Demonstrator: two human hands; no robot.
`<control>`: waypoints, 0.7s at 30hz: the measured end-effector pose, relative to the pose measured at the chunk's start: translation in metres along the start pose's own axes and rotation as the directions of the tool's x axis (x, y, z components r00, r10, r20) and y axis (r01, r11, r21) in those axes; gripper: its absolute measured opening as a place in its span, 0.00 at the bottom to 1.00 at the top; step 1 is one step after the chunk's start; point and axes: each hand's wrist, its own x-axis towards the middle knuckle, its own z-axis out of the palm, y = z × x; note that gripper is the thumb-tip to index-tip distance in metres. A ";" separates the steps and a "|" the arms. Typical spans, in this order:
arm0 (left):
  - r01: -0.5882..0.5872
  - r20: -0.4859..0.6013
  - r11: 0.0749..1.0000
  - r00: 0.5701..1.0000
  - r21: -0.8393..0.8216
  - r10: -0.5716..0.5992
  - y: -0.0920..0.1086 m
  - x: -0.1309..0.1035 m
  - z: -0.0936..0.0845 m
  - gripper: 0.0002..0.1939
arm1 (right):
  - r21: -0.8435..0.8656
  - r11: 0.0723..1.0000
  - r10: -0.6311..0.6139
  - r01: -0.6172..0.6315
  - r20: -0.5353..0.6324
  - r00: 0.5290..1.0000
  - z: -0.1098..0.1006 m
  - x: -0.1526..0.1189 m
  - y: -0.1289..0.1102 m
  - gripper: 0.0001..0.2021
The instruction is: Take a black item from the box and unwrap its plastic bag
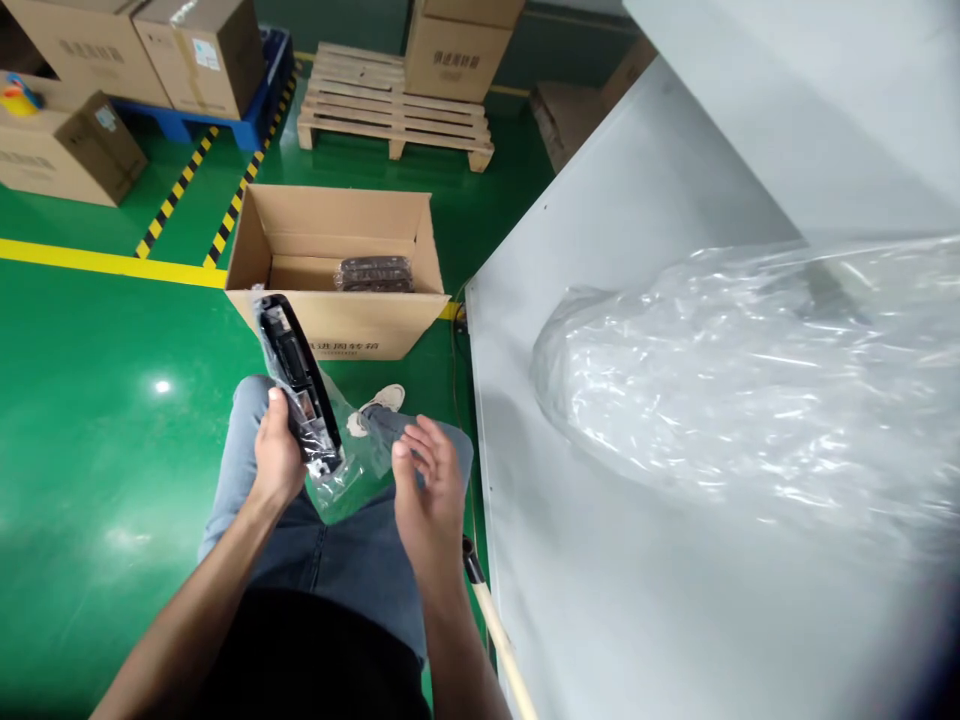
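Seen from above, a seated person in blue jeans holds a long black plastic part [298, 385] that sits in a clear plastic bag [341, 470]. The left hand [277, 455] is clamped around the lower end of the part, keeping it nearly upright and leaning away over the knees. The right hand [427, 495] is open, fingers loosely spread, just beside the loose tail of the bag and not touching it. Beyond the knees an open cardboard box [337, 270] stands on the green floor, with another bagged dark part [373, 273] lying inside. To the right runs a white table [600, 600] bearing a heap of clear plastic film [750, 390]. A pale wooden stick [499, 640] leans by the table edge. Judging from the grip, handling goes best if the left hand keeps firm hold of the part through the film while the right pinches only the slack bag, so that the slippery film cannot let the part slide out.
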 end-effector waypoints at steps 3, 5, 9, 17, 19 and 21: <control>0.046 0.052 0.993 0.998 -0.108 -0.040 0.004 -0.001 -0.001 0.28 | 0.117 0.936 0.285 -0.331 0.299 0.911 0.002 0.002 0.011 0.36; 0.090 0.078 0.988 0.994 -0.129 -0.080 0.005 -0.006 -0.001 0.27 | 0.152 0.890 0.334 -0.429 0.421 0.843 0.006 0.000 0.015 0.35; 0.193 0.083 0.969 0.980 -0.154 -0.182 0.010 -0.013 0.000 0.25 | 0.260 0.795 0.430 -0.548 0.395 0.812 0.009 0.000 0.020 0.36; 0.278 0.190 0.954 0.948 -0.110 -0.254 0.018 -0.012 -0.002 0.30 | 0.289 0.480 0.528 -0.828 0.659 0.536 0.009 0.006 0.038 0.38; 0.245 0.197 0.965 0.954 -0.088 -0.225 0.014 -0.011 -0.003 0.30 | 0.308 0.620 0.505 -0.722 0.547 0.667 0.010 0.002 0.037 0.36; 0.172 0.155 0.982 0.975 -0.073 -0.159 0.009 -0.009 -0.004 0.31 | 0.267 0.867 0.360 -0.420 0.248 0.900 0.007 -0.004 0.032 0.31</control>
